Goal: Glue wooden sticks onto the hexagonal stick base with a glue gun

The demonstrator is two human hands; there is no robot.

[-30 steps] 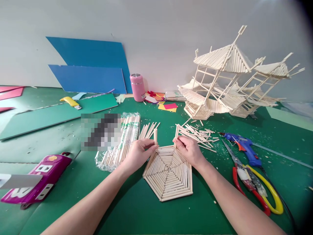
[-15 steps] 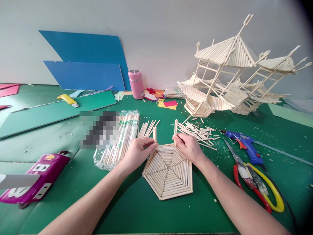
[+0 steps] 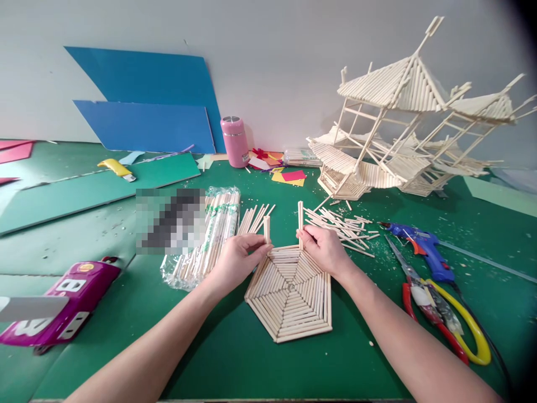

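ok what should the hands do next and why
Perhaps press the upright sticks gently down: the left hand and right hand each pinch some at the far edge of the flat stick panel, with no other prop visible.

Bright, soft shadows, darkened right-hand corners

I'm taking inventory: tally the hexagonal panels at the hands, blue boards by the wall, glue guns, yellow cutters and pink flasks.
Hexagonal panel: 1
Blue boards: 2
Glue gun: 1
Yellow cutter: 1
Pink flask: 1
Total: 6
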